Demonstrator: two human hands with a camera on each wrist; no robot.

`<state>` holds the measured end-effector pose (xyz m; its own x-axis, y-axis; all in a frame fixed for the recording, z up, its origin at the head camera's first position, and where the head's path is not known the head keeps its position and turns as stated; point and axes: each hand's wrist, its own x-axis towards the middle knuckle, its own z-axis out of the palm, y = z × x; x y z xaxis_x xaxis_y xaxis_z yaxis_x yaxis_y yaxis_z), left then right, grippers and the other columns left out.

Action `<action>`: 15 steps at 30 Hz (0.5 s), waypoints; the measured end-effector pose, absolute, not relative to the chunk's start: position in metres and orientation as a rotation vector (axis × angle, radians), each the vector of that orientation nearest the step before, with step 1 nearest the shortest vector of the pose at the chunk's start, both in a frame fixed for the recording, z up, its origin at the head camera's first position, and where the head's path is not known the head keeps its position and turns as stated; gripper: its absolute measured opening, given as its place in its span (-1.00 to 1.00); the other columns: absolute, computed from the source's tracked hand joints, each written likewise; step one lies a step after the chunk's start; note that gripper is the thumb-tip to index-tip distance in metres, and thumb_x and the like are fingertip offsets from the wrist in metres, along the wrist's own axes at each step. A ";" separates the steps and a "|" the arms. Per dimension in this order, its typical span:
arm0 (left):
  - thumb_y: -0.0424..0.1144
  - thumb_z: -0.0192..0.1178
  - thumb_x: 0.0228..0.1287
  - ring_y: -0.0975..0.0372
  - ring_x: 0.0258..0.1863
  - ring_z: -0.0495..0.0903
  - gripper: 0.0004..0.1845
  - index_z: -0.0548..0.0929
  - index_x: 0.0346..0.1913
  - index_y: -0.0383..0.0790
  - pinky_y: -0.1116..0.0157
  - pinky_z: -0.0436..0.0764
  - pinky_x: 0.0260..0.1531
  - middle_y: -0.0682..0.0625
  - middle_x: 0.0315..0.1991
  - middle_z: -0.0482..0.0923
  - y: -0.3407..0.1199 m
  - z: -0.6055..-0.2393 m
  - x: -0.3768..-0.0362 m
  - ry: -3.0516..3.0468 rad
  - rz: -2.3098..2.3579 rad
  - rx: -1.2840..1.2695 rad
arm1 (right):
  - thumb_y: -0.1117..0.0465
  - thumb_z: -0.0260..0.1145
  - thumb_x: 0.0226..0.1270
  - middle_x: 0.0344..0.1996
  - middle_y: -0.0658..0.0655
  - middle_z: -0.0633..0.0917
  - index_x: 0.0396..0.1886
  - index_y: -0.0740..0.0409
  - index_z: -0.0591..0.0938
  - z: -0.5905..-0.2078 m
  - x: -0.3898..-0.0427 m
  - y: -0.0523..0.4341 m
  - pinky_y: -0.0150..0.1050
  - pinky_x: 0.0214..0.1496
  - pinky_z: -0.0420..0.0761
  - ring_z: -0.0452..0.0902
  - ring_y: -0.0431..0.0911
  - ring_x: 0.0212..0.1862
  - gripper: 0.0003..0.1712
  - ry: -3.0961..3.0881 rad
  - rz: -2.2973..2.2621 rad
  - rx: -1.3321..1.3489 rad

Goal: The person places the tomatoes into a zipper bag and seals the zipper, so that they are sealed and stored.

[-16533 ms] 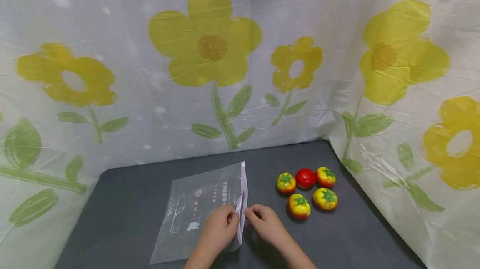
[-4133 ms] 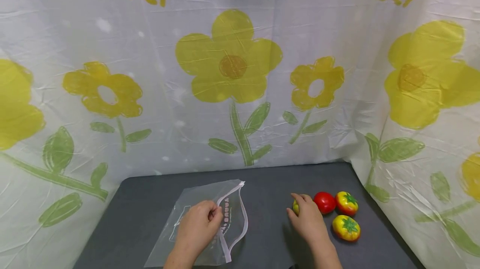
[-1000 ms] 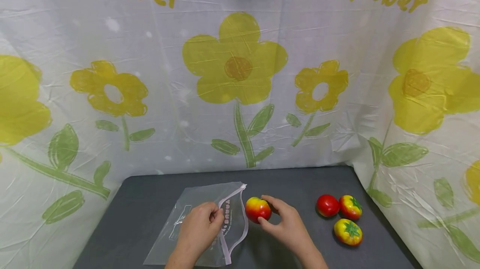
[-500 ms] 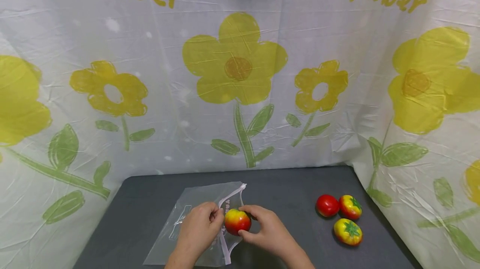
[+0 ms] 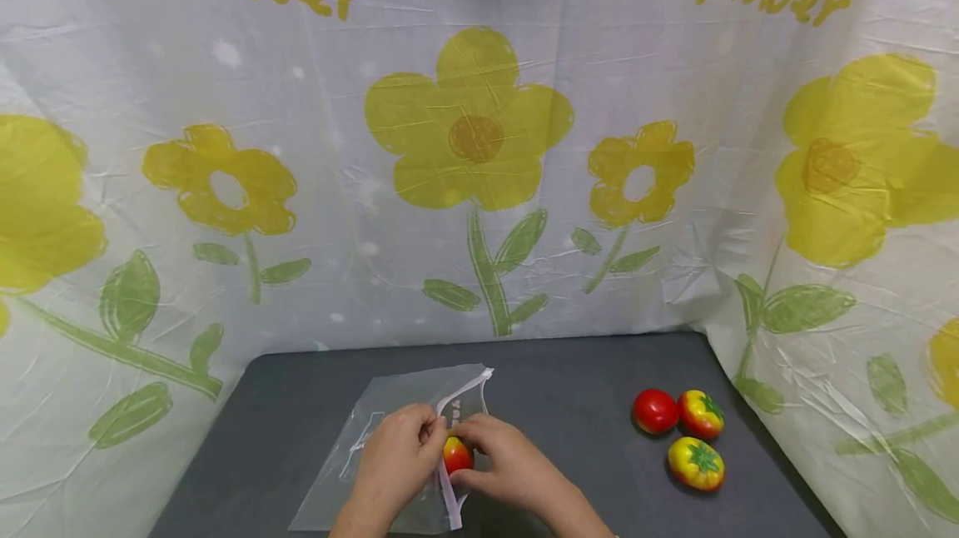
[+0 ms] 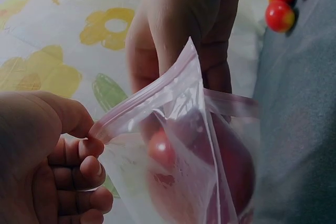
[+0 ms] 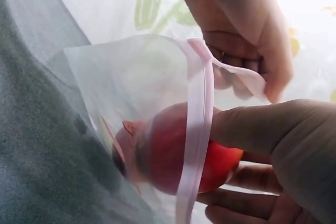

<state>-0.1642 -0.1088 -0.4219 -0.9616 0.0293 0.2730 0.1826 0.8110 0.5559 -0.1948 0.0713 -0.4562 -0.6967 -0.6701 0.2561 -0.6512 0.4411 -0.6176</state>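
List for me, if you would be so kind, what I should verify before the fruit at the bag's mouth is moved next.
1. Bag open: ok, its zip edges stand apart.
2. Left grip on the bag: ok, it pinches a zip edge.
3. Right grip on the held fruit: ok.
4. Held fruit fully inside: not ok, part sits outside the zip edge.
5. Red fruit and two yellow-red fruits out of the way: ok, they rest on the table, apart from the bag.
6. Reddish shape deeper in the bag identified: cannot tell, the film blurs it.
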 end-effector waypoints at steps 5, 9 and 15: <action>-0.19 0.18 0.16 0.35 -0.71 0.21 -0.66 0.33 -0.70 0.02 0.38 0.20 -0.70 0.17 -0.69 0.20 -0.109 -0.423 -0.163 -2.719 -0.853 -0.187 | 0.07 0.41 0.10 -0.34 -0.20 0.50 -0.13 -0.09 0.59 -0.456 -0.201 0.060 -0.49 -0.31 0.39 0.37 -0.33 -0.36 -0.69 2.670 -0.994 -1.321; -0.20 0.18 0.16 0.37 -0.71 0.18 -0.64 0.31 -0.71 0.02 0.39 0.19 -0.71 0.18 -0.69 0.19 -0.110 -0.424 -0.163 -2.709 -0.867 -0.196 | 0.08 0.40 0.08 -0.40 -0.22 0.49 -0.19 -0.12 0.56 -0.456 -0.204 0.050 -0.51 -0.34 0.36 0.39 -0.30 -0.38 -0.72 2.642 -0.968 -1.376; -0.20 0.18 0.16 0.37 -0.70 0.16 -0.63 0.29 -0.71 0.00 0.39 0.19 -0.70 0.18 -0.69 0.19 -0.111 -0.424 -0.162 -2.703 -0.875 -0.194 | 0.00 0.34 0.18 -0.30 -0.26 0.56 -0.08 -0.08 0.55 -0.464 -0.207 0.037 -0.54 -0.29 0.41 0.45 -0.37 -0.34 -0.67 2.563 -1.030 -1.401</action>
<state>-0.1618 -0.1105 -0.4243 -0.9481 0.0377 0.3157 0.2156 0.8060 0.5513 -0.2067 0.0365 -0.4635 -0.5898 -0.7631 0.2640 -0.7335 0.3695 -0.5705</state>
